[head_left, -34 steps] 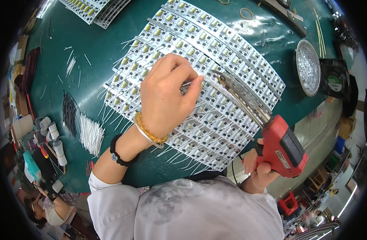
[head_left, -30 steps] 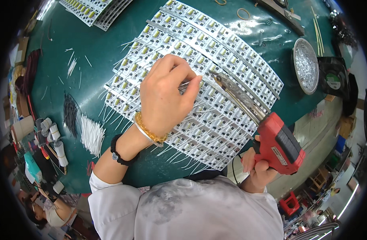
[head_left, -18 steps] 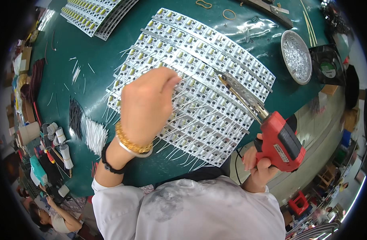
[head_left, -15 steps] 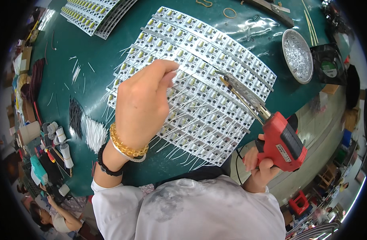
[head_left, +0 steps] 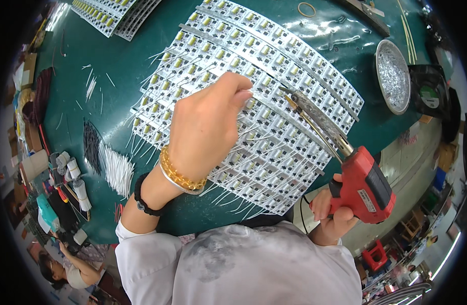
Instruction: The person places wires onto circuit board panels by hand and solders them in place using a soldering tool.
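Note:
My left hand [head_left: 205, 122], with a gold bracelet and a black band at the wrist, hovers over the middle of a panel of small LED circuit boards [head_left: 294, 71]. Its thumb and index finger are pinched together; what lies between them is too small to make out. In my right hand [head_left: 332, 211] is a red and black soldering gun [head_left: 368, 188], gripped by its handle. The gun's metal tip points up and left, over the panel just right of my left fingertips. Thin white wires [head_left: 246, 185] stick out from rows on the panel's near and left parts.
A metal bowl [head_left: 393, 76] of silvery material stands right of the panel, beside a black fan [head_left: 431, 94]. Cut white wires [head_left: 117, 170] and black wires [head_left: 92, 147] lie at left. More LED panels [head_left: 104, 15] are at far left. A co-worker [head_left: 70, 269] sits lower left.
My left hand has moved right across the panel, closer to the soldering gun's tip, still pinched. The soldering gun sits slightly further right in the picture, and the view has shifted a little.

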A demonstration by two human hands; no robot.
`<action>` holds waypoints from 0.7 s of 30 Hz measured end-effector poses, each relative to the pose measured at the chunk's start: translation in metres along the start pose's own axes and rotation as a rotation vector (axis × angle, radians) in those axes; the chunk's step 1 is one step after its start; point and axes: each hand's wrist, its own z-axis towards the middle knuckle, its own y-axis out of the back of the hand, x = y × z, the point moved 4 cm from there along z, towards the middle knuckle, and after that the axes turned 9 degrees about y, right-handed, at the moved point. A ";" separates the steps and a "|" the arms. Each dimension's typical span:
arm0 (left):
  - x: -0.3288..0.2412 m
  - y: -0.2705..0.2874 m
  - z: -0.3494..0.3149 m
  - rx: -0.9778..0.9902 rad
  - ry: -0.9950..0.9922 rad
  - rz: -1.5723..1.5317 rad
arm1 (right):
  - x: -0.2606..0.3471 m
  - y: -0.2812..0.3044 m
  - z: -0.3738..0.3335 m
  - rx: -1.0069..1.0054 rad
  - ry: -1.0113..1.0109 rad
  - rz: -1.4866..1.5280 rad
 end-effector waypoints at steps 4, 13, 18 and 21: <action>0.001 -0.002 -0.003 -0.118 -0.108 0.065 | 0.001 -0.004 -0.001 -0.030 -0.021 -0.068; 0.004 -0.009 0.002 -0.009 -0.010 0.072 | -0.007 -0.005 0.001 0.068 -0.028 -0.021; 0.004 -0.010 0.004 0.004 0.019 0.053 | -0.010 -0.002 0.003 0.151 -0.036 0.010; 0.004 -0.011 0.004 -0.012 0.008 0.063 | -0.009 -0.001 -0.004 0.087 -0.103 -0.073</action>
